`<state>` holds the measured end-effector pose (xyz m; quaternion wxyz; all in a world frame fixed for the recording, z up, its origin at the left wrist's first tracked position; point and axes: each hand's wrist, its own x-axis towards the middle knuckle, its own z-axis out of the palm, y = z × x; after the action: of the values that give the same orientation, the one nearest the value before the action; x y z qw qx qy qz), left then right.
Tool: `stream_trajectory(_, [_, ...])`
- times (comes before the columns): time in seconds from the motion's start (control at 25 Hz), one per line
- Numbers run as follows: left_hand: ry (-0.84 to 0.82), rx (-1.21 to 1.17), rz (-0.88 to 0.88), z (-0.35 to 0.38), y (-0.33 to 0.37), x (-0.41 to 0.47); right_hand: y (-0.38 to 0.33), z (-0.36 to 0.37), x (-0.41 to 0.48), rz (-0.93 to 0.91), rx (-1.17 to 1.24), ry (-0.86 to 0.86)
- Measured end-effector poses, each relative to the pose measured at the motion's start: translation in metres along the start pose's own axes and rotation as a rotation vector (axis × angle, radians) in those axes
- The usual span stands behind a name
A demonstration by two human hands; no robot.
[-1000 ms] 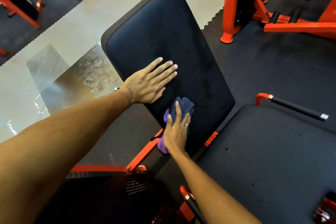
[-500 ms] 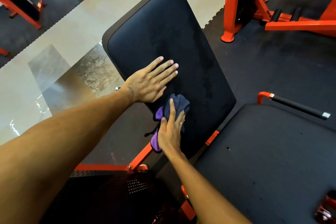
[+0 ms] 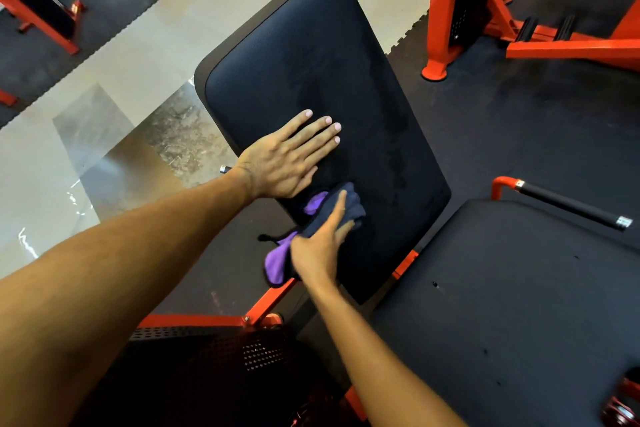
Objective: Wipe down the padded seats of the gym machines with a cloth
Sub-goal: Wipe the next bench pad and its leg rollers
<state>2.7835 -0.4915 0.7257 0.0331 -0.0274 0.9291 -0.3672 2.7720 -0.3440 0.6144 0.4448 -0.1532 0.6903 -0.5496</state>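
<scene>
Fingers (image 3: 313, 135) of the left hand (image 3: 284, 163) lie flat and straight on the back pad (image 3: 311, 55). The right hand (image 3: 320, 248) grips the bunched cloth (image 3: 351, 210) low on the pad's left edge.
Risks: the cloth's purple tail hangs off the edge near the orange frame (image 3: 273, 298) and could snag or pull free. The patch under the left palm may get skipped. The cloth is a soft, crumpled wad, navy and purple. The pad is black grained vinyl with patchy damp marks toward its right side.
</scene>
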Motion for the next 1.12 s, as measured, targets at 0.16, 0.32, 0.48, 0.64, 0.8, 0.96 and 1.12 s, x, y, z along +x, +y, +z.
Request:
stream_trajectory(0.16, [-0.007,0.011,0.0,-0.001,0.0,0.0,0.024,0.006,-0.01,-0.138,-0.158,0.043])
stream_trajectory(0.32, [-0.018,0.004,0.0,-0.001,0.001,-0.001,0.059,-0.011,-0.006,-0.083,-0.344,0.068])
stream_trajectory(0.48, [-0.003,-0.01,-0.009,0.0,0.001,-0.001,0.045,-0.012,0.002,-0.106,-0.22,0.005])
stream_trajectory(0.64, [0.019,0.001,-0.013,0.0,0.002,0.0,-0.01,-0.015,0.035,-0.245,-0.135,0.116])
stream_trajectory(0.8, [-0.004,0.014,-0.003,0.0,0.001,-0.002,-0.022,-0.049,0.101,-0.146,-0.183,0.286])
stream_trajectory(0.96, [0.005,0.018,-0.005,0.002,0.0,-0.003,0.008,-0.072,0.12,-0.011,-0.107,0.3])
stream_trajectory(1.12, [0.005,0.012,-0.01,0.003,0.002,-0.002,0.031,-0.048,0.073,-0.009,-0.134,0.202])
